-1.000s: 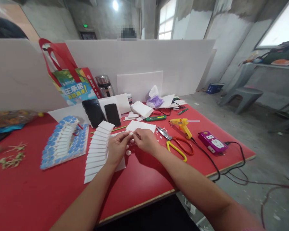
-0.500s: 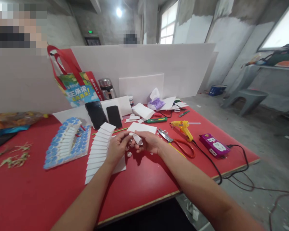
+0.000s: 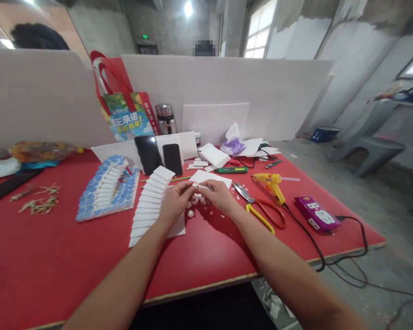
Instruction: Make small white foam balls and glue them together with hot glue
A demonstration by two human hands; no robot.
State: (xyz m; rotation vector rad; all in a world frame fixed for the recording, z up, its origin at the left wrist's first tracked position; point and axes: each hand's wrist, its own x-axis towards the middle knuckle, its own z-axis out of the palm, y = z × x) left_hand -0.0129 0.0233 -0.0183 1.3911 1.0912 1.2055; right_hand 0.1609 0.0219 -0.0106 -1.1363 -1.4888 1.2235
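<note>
Both hands meet over the red table [image 3: 206, 256]. My left hand [image 3: 175, 200] is closed, its thumb and fingers pinching a small white piece [image 3: 196, 186]. Opposite it, my right hand [image 3: 218, 195] is closed on the same white piece. Small white bits [image 3: 191, 213] lie on the table just below the fingers. Beside my left hand, a fanned stepped row of white strips [image 3: 146, 204] rests on the table. A white sheet [image 3: 209, 178] lies behind the hands. Whether the piece is folded or torn is too small to tell.
Red-and-yellow-handled shears [image 3: 268, 213], a yellow glue gun [image 3: 273, 184] and a purple box [image 3: 316, 213] with a cord are at right. A blue-and-white stepped model [image 3: 106, 192] stands left. Two phones [image 3: 147, 153] lean behind, near a bag [image 3: 127, 114] and a flask [image 3: 165, 120].
The view has shifted, so the table items appear farther right. The white piece between my fingers shows less than before, and my hands are drawn closer together.
</note>
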